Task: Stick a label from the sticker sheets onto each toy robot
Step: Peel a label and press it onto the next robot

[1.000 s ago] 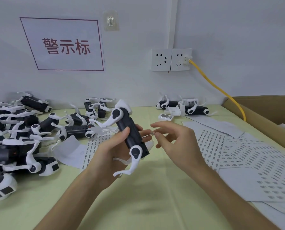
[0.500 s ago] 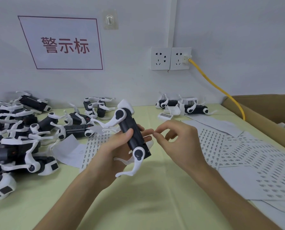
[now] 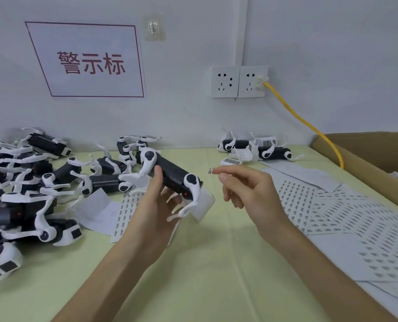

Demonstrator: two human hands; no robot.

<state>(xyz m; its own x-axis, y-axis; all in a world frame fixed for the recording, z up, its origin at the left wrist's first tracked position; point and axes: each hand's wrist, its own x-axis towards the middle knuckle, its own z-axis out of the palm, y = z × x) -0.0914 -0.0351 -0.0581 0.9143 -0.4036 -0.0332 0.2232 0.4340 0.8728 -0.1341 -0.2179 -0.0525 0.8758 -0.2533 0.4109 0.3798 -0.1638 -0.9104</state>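
My left hand [image 3: 154, 205] grips a black toy robot [image 3: 172, 176] with white legs, held above the table and tilted down to the right. My right hand [image 3: 246, 189] is just right of it, apart from the toy, and pinches a small white label [image 3: 210, 171] at the tip of the forefinger and thumb. Sticker sheets [image 3: 332, 212] with rows of small labels lie spread on the table to the right. Another sticker sheet [image 3: 126, 214] lies under my left hand.
A pile of several black-and-white toy robots [image 3: 26, 182] covers the table's left side. Two more toy robots [image 3: 256, 148] lie by the wall at the back. A cardboard box [image 3: 367, 159] stands at the right, with a yellow cable [image 3: 309, 126] running from the wall socket.
My left hand has turned the toy robot from steeply tilted to nearly level. My right hand has drawn back from the toy, with the label now showing at its fingertips.
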